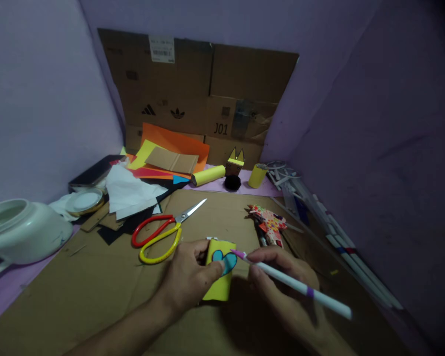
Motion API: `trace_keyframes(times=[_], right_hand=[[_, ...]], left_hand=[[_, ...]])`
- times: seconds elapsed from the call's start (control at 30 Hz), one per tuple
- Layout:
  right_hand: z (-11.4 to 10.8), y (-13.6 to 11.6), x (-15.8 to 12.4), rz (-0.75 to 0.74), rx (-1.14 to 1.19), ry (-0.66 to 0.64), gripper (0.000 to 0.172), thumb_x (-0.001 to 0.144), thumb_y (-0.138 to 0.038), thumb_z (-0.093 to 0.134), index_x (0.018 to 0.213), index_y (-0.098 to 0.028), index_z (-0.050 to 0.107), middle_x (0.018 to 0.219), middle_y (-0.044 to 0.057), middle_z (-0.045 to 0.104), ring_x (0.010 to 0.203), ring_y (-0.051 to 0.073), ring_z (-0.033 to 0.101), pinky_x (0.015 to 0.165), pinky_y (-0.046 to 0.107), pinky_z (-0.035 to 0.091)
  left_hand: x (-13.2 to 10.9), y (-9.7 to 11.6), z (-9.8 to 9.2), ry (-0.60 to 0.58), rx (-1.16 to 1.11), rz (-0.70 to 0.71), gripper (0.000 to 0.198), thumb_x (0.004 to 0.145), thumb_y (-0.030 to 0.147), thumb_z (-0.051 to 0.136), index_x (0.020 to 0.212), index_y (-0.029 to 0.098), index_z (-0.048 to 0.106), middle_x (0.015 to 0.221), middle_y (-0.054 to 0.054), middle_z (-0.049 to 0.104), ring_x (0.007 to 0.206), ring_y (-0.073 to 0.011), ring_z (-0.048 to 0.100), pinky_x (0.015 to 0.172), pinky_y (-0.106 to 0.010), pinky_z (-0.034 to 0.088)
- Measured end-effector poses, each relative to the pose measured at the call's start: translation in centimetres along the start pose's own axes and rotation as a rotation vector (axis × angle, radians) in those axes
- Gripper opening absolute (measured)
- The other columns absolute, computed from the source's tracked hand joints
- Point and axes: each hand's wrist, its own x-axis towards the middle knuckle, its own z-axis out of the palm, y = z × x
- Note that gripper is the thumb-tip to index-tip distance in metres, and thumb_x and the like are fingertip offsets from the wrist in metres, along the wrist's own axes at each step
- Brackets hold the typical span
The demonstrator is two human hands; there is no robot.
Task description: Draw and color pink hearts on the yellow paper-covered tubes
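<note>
My left hand (pixel 193 272) grips a small yellow paper-covered piece (pixel 219 288) by its left side, thumb pressed on its face. A blue heart (pixel 229 263) with a dark outline sits on that yellow face, partly under the thumb. In my right hand (pixel 285 282) is a white marker (pixel 292 283) with a purple band, pinched between thumb and fingers. Its purple tip (pixel 238 253) points left at the heart's upper right edge; I cannot tell whether it touches. Left of the hands lie scissors (pixel 170 230) with one red and one yellow handle, blades apart.
Cardboard (pixel 107 301) covers the work surface. A floral pouch (pixel 270 222) lies beyond my right hand, with white tubes (pixel 352 262) along the right wall. At left stand a white ceramic pot (pixel 33 232) and papers (pixel 129 190). Yellow rolls (pixel 208 175) and a pointed-eared box (pixel 235 162) sit behind.
</note>
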Motion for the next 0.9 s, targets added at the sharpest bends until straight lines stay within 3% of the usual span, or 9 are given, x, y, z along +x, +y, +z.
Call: trace_keyframes(times=[0.17,0.37,0.6,0.9], right_hand=[[0.1,-0.7,-0.3,-0.082,-0.008,-0.008,0.01,0.078,-0.028,0.061,0.079,-0.021,0.068,0.054,-0.001,0.066,0.042,0.012,0.056,0.041,0.019,0.044],[0.3,0.8,-0.4,-0.188,0.007,-0.04,0.007,0.085,-0.023,0.055,0.08,-0.022,0.061,0.062,-0.003,0.063,0.051,0.01,0.057,0.046,0.016,0.044],[0.8,1.4,-0.7,-0.119,0.005,-0.102,0.008,0.087,-0.025,0.053,0.084,-0.022,0.059,0.063,-0.002,0.061,0.051,0.01,0.056,0.044,0.017,0.043],[0.7,1.4,-0.6,-0.177,0.004,-0.122,0.005,0.088,-0.023,0.053,0.086,-0.022,0.057,0.062,-0.002,0.06,0.05,0.01,0.054,0.044,0.017,0.042]], left_hand=[[0.0,-0.2,0.0,0.002,0.012,0.012,0.022,0.066,0.028,0.062,0.077,0.009,0.066,0.066,-0.004,0.06,0.06,-0.0149,0.052,0.052,-0.024,0.041],[-0.1,-0.1,0.2,0.002,0.026,-0.001,0.025,0.066,0.03,0.063,0.077,0.008,0.065,0.064,-0.003,0.057,0.059,-0.0147,0.05,0.051,-0.024,0.039],[-0.3,0.2,0.2,-0.001,0.041,0.036,0.022,0.067,0.031,0.062,0.071,0.01,0.063,0.062,-0.001,0.053,0.057,-0.0128,0.046,0.049,-0.022,0.036],[-0.3,-0.1,0.3,-0.001,0.052,0.045,0.022,0.068,0.032,0.061,0.073,0.01,0.063,0.063,-0.002,0.054,0.058,-0.0133,0.046,0.05,-0.022,0.037]])
